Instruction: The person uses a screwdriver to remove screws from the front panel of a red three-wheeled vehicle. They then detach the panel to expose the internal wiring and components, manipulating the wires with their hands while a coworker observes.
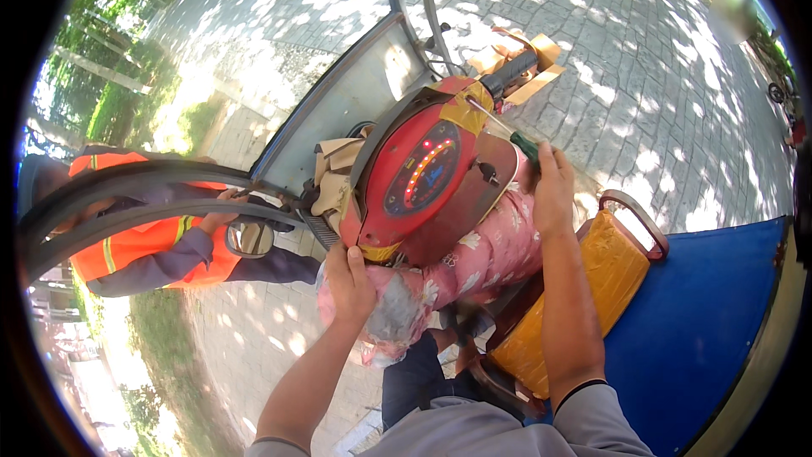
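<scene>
Left hand (348, 283): against lower-left edge of red oval plastic dashboard (414, 182), grip unclear | dashboard: between hands, long axis slanting up-right | green-handled metal screwdriver (525, 147): shaft slanting up-left toward dashboard's yellow tape patch (458, 114), contact unclear | right hand (554, 182): nearer patch, closed round handle.

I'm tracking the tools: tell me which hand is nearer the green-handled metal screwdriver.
Right: the right hand grips the screwdriver; the left hand is farther off, at the left end of the red plastic dashboard.
</scene>
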Action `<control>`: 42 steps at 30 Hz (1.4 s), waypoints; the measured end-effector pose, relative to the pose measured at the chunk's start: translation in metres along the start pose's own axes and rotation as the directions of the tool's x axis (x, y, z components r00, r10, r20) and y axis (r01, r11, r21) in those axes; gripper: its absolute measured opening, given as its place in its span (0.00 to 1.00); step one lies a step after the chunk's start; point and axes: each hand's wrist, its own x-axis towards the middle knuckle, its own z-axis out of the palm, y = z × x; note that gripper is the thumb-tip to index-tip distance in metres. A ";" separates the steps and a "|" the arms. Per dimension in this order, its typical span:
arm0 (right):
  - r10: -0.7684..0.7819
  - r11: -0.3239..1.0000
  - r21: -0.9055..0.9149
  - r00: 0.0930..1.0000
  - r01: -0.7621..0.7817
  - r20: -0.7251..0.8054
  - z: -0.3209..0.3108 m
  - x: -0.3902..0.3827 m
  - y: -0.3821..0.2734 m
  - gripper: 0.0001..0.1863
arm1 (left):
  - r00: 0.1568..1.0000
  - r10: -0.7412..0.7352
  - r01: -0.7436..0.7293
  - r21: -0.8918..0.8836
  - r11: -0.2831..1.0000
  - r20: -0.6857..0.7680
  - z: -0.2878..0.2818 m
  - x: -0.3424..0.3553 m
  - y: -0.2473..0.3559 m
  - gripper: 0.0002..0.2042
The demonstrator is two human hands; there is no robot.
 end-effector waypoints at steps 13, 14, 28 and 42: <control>0.133 0.990 -0.041 0.991 -0.135 -0.029 -0.002 0.001 -0.001 0.19 | 0.994 0.059 -0.061 -0.015 0.998 -0.089 0.001 0.001 -0.013 0.14; 0.151 0.988 -0.032 0.988 -0.152 -0.033 -0.002 0.001 0.000 0.19 | 0.994 0.058 -0.060 -0.022 0.998 -0.092 0.000 0.000 -0.014 0.14; 0.205 0.977 -0.028 0.969 -0.211 -0.139 0.001 0.010 0.004 0.20 | 0.994 0.026 -0.034 -0.077 0.996 -0.107 -0.003 -0.002 -0.019 0.15; 0.277 0.949 -0.116 0.952 -0.292 -0.133 -0.005 0.028 -0.013 0.27 | 0.998 0.042 -0.032 -0.175 0.984 0.053 -0.032 -0.013 -0.031 0.28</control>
